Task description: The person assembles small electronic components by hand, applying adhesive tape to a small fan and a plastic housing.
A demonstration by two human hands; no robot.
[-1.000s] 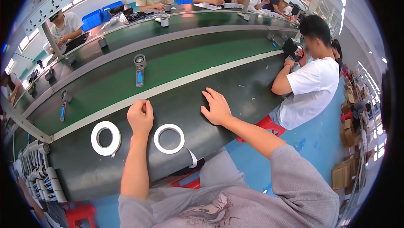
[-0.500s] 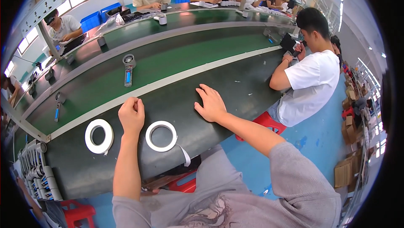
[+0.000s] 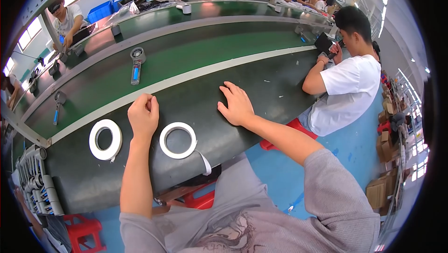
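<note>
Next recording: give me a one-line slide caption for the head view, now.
Left hand curled, right hand open, over a dark worktop with two white tape rolls beside a green belt.

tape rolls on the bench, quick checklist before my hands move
1. Left roll flat on bench: ok.
2. Right roll tail stuck down: not ok, it hangs loose.
3. Left hand empty: cannot tell, curled fingers hide the inside.
4. Right hand open: ok, fingers spread, nothing seen in it.
5. Hands apart from both rolls: ok.
6. Nearest fan in hand: not ok, it lies on the belt.
</note>
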